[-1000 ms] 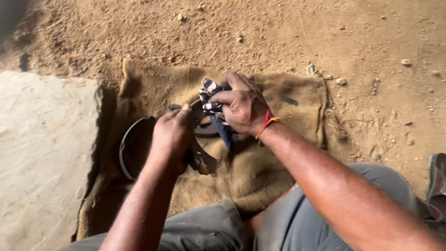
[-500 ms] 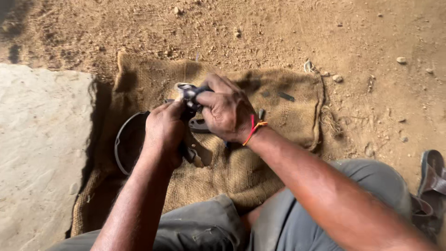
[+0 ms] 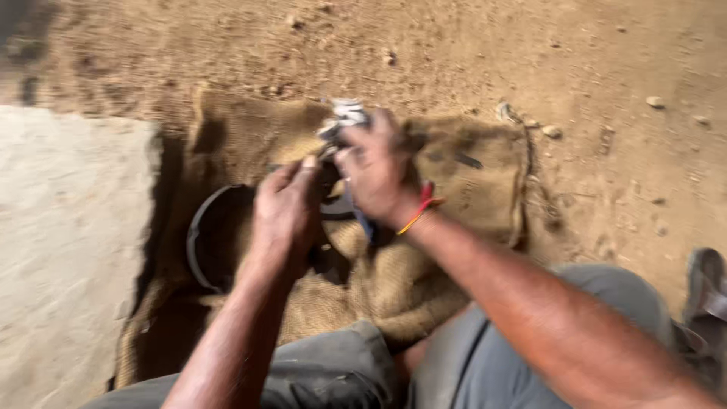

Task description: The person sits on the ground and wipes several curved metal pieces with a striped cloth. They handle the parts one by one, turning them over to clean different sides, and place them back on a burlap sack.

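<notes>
My right hand [image 3: 379, 170] is closed around a crumpled white and dark cloth [image 3: 344, 115], held over a burlap sack [image 3: 469, 204] spread on the dirt. A red and yellow thread circles that wrist. My left hand [image 3: 286, 212] sits just left of it, fingers curled on a dark part between the two hands; motion blur hides what that part is. A dark round ring [image 3: 198, 242], like a rim or belt, lies on the sack under and left of my left hand.
A pale flat stone slab [image 3: 68, 250] borders the sack on the left. Loose dirt with small pebbles [image 3: 655, 101] surrounds the sack. My grey-trousered knees fill the bottom edge, and a sandal [image 3: 708, 303] shows at the right edge.
Both hands stayed together over the sack. The cloth in my right hand went low, then lifted toward the far edge. The view is now blurred.
</notes>
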